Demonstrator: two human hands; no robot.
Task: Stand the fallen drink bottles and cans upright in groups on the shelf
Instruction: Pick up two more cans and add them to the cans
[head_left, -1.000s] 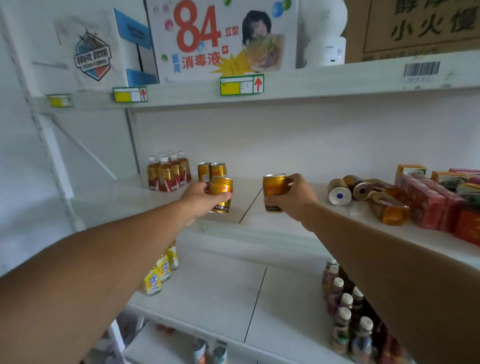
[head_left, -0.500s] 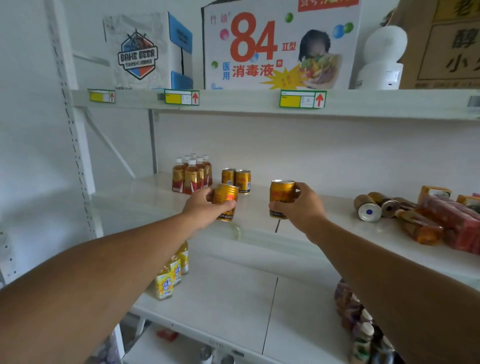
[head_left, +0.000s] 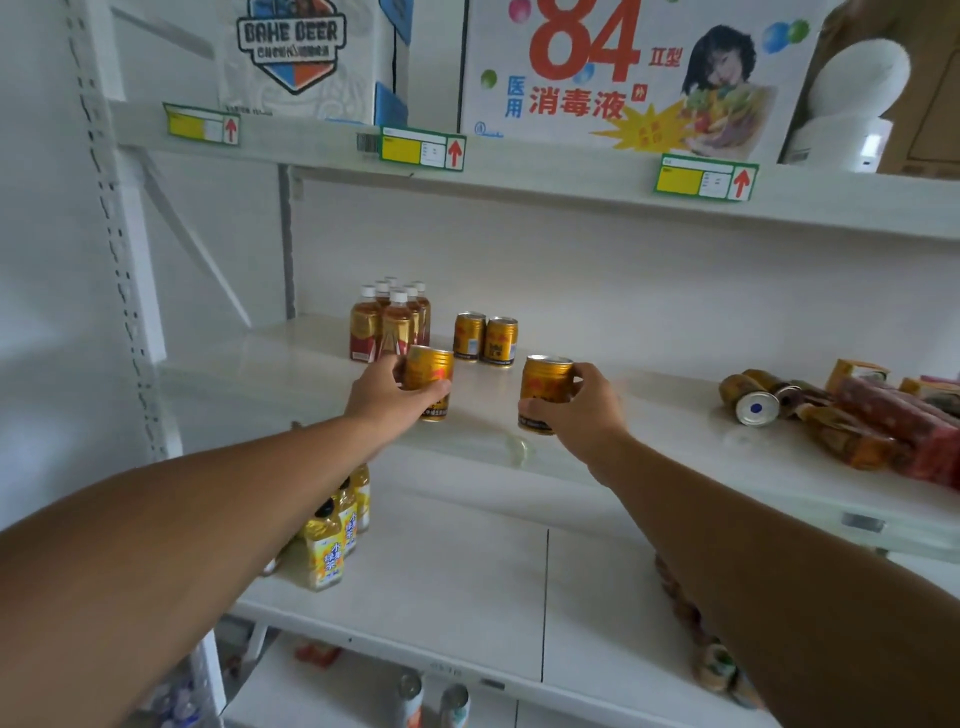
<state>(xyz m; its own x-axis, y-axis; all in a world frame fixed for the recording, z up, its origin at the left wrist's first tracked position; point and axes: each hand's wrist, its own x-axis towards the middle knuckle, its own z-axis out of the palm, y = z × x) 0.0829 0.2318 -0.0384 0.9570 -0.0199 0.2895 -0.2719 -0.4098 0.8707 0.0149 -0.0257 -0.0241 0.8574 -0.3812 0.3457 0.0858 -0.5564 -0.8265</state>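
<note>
left hand (head_left: 387, 392) gripping gold can (head_left: 429, 382), right hand (head_left: 582, 408) gripping second gold can (head_left: 544, 392), both upright on middle shelf (head_left: 649, 447).

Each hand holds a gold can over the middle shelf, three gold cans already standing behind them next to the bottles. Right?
Not quite: the head view shows two standing gold cans beside the bottles, not three. The rest holds: the left hand and right hand each hold a gold can over the middle shelf.
</note>
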